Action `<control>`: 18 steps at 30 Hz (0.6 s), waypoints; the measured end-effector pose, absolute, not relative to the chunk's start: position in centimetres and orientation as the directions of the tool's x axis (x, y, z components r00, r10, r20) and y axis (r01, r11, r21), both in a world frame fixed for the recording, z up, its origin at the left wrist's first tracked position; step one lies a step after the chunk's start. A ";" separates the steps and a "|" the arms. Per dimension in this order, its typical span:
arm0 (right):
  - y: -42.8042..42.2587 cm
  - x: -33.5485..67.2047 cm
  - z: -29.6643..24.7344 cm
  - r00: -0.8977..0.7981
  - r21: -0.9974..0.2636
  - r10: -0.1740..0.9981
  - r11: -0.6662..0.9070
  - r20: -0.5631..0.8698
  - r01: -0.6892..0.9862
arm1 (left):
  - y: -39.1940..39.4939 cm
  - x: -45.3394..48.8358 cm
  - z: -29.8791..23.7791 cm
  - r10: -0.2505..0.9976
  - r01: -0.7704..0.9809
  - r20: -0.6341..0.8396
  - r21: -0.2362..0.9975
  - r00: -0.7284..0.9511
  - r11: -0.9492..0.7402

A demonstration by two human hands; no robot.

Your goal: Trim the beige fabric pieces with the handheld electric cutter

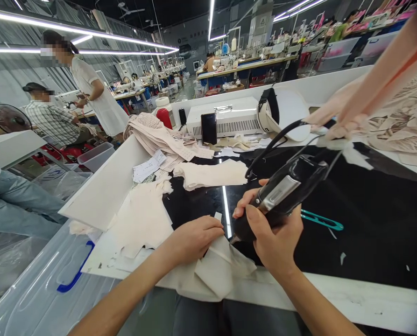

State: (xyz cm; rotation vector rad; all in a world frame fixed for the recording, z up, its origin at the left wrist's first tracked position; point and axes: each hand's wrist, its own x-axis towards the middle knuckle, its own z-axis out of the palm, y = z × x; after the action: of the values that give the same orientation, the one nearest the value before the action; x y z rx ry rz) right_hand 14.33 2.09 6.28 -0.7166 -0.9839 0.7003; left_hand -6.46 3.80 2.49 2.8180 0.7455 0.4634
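My right hand (276, 233) is wrapped around a black corded hand tool (281, 184) with a silver plate on its side. The tool tilts down to the left, its narrow tip close to my left hand; I cannot make out its exact kind. My left hand (197, 238) is closed on the edge of a beige fabric piece (218, 268), which drapes over the table's front edge. Close to the tool's tip, part of the fabric is folded. A teal thread snipper (322, 219) lies on the black table surface (362, 224) just right of my right hand.
Cream fabric pieces (141, 219) and a folded stack (215, 174) lie to the left. A white vented box (225, 114) and a phone (208, 129) stand behind. Beige fabric piles up at right. Beside the table is a clear bin (50, 270). Co-workers are at left.
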 end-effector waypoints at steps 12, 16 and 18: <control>1.7 14.3 6.3 0.355 -0.774 0.795 0.586 0.491 -0.240 | 3.0 -8.4 3.3 0.529 0.471 0.223 0.267 0.819 -0.841; 1.7 14.3 6.1 0.359 -0.781 0.796 0.581 0.487 -0.228 | 2.7 -8.4 4.0 0.481 0.457 0.182 0.158 0.857 -0.875; 1.6 14.3 6.1 0.359 -0.778 0.798 0.580 0.484 -0.241 | 2.5 -8.3 4.3 0.462 0.451 0.154 0.104 0.873 -0.887</control>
State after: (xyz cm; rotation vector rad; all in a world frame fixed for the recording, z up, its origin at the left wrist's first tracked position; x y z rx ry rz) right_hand 14.30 1.65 6.07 -0.6681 -0.9843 0.7388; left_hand -8.29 2.53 4.27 2.9775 0.7261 0.2698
